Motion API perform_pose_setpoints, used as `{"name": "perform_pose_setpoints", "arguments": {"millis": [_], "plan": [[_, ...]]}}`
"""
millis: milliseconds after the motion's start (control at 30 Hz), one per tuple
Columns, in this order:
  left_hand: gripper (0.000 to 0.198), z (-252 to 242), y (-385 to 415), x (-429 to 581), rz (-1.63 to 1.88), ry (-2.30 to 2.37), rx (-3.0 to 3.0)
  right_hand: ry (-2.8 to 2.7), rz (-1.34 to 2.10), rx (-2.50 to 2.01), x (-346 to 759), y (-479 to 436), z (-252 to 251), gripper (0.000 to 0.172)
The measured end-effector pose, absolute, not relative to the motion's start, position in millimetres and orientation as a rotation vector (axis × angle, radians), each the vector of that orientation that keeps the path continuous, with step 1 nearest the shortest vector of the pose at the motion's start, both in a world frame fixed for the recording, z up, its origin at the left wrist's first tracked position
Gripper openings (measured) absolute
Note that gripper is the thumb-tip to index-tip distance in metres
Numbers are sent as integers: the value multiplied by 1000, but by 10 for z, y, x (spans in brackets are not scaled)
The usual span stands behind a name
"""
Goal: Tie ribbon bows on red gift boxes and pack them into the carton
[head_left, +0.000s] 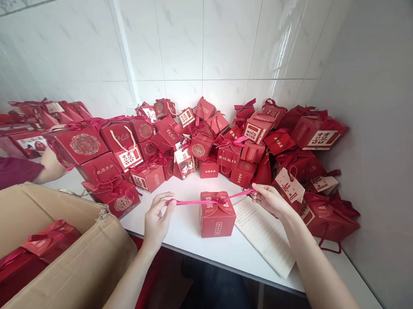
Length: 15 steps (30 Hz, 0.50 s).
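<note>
A red gift box (216,223) with gold print stands upright near the table's front edge. A pink-red ribbon (191,202) is knotted on its top and stretches out taut to both sides. My left hand (158,217) pinches the ribbon's left end between thumb and fingers. At the other side my right hand (269,199) grips the right end, held a little above the tabletop. Neither hand touches the box itself.
Piled red gift boxes (199,148) line the wall behind. A written notepad (266,236) lies under my right forearm. At the left stands an open cardboard carton (104,252) holding red boxes. Another person's arm (51,165) reaches in at the far left.
</note>
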<state>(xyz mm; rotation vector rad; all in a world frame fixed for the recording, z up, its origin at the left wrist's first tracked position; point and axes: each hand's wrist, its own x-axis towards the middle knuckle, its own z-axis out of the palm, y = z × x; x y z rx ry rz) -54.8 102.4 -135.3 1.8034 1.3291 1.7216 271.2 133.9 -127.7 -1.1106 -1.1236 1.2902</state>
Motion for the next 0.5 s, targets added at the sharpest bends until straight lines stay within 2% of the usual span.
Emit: {"name": "perform_pose_setpoints", "arguments": {"millis": [200,300,500], "plan": [[23,-1179,1132,-949,1926,1432,1466,-1038,1178,-1017,2880,1345,-1121,46],[20,-1032,1181,-993,2016,1272,1196,-1039,1159,-978,2869,1331,-976,46],[28,-488,1267,-539,1756,763,1136,-1010,1309,-832,2317,1246,-495,36]]}}
